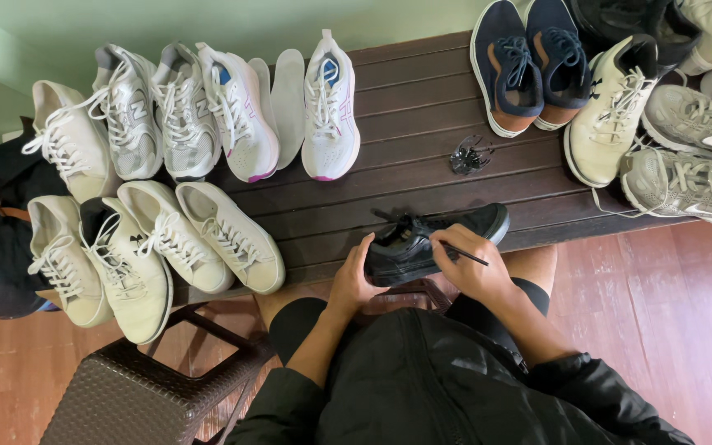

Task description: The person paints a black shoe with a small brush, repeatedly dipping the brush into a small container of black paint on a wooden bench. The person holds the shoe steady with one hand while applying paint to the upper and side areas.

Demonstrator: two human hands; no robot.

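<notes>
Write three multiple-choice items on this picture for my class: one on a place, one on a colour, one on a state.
1. Where does the small tangle of black laces lie?
A. on the wooden bench top
B. on the woven stool
C. inside a white shoe

2. What colour is the shoe held in the hands?
A. white
B. black
C. navy with an orange heel

3. How is that shoe held?
A. it lies untouched
B. only the left hand touches it
C. both hands are on it

Answers:
1 A: the laces rest on the bench slats, between the white and navy pairs.
2 B: its upper and sole are black all over.
3 C: the left hand grips the toe end, while the right hand rests on its side, pinching a thin black lace.
</notes>
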